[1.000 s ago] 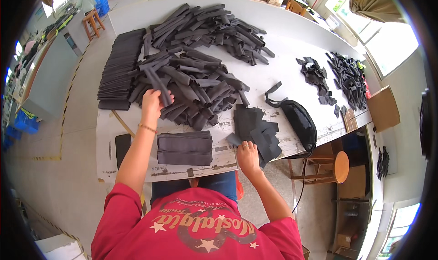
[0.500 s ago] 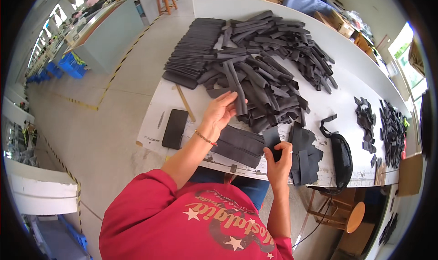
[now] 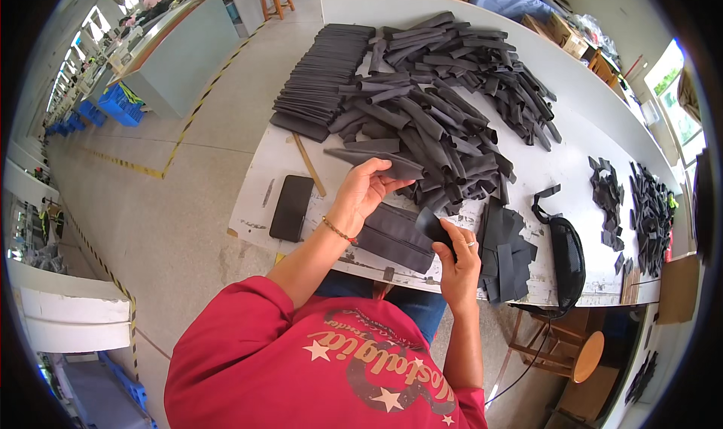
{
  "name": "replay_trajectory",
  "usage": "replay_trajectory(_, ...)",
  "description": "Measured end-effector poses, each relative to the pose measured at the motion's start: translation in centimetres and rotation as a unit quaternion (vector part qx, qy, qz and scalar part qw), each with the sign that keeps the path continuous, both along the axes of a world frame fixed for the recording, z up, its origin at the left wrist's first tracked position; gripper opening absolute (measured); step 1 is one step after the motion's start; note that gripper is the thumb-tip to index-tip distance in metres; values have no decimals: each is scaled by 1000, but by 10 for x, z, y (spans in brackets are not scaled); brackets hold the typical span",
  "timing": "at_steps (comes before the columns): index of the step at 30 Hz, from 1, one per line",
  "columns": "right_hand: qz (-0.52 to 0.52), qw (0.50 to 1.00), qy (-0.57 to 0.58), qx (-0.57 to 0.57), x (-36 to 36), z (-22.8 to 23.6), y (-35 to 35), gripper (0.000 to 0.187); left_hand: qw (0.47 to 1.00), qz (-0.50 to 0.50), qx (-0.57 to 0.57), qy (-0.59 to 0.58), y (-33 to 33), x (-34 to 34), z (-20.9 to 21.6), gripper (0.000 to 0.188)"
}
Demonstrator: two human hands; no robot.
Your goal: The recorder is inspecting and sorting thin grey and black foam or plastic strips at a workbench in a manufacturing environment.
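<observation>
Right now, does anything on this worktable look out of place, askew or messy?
Nothing looks damaged or spilled. The loose heap of dark fabric strips lies tangled beside a tidy stack. The left hand holds one strip; the right hand grips a small dark piece. A black phone lies near the table edge.

Person, seen from above — red short-sleeved T-shirt with a pale printed design and several stars across the chest; blue trousers visible below the table edge. Left hand (image 3: 361, 192): thin bracelet at the wrist. Right hand (image 3: 459, 252): ring on one finger. Forearms bare — no gloves, no watch face visible.
</observation>
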State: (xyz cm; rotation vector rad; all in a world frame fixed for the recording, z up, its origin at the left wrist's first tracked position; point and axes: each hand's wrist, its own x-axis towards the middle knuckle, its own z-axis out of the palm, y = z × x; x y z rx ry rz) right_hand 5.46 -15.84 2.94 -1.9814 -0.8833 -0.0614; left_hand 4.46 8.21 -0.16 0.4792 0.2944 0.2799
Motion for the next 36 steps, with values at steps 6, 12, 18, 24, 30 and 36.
replay_trajectory(6,11,999,30,31,-2,3,3,36,997,-66,19,-18,2,-2,-9,19)
replay_trajectory(12,11,995,72,71,-4,9,6,30,996,-82,17,-15,1,-5,-12,23)
replay_trajectory(18,-19,999,-31,29,2,15,6,29,995,-92,40,6,-3,-6,-7,24)
replay_trajectory(24,-19,993,-112,-11,11,23,7,30,989,-133,59,26,-6,-9,0,23)
replay_trajectory(30,-30,975,-216,-35,19,24,6,30,982,-179,62,11,-7,-12,5,18)
replay_trajectory(36,-55,957,-280,-50,17,21,6,33,982,-176,69,14,-14,-14,17,17)
